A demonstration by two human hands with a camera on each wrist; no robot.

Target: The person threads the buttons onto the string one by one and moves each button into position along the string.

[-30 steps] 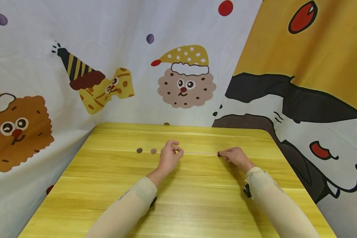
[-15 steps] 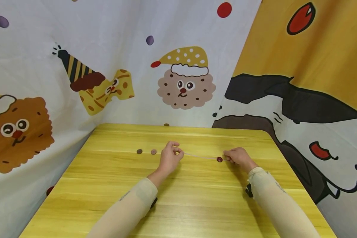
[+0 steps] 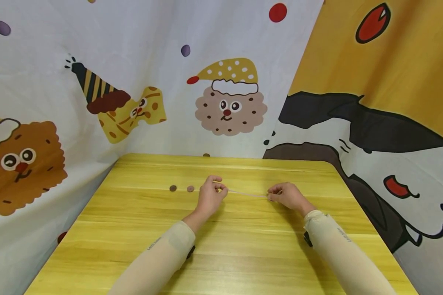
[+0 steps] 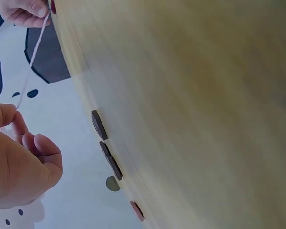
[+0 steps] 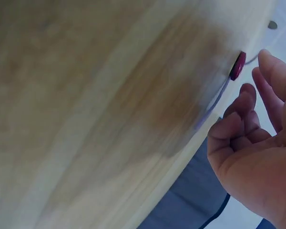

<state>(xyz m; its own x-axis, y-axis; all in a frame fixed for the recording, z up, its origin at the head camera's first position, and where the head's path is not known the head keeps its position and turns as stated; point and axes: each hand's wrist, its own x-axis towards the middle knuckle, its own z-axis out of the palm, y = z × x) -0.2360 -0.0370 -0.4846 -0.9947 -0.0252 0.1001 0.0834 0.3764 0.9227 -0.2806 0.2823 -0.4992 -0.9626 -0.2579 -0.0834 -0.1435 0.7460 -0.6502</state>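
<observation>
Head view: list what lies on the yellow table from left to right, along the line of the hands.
Dark brown button → lighter brown button → left hand pinching one end of the thin string → the string running across → right hand at its other end.

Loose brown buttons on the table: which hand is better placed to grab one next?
Probably the left hand: the buttons lie just beside it, while the right hand sits beyond the string.
</observation>
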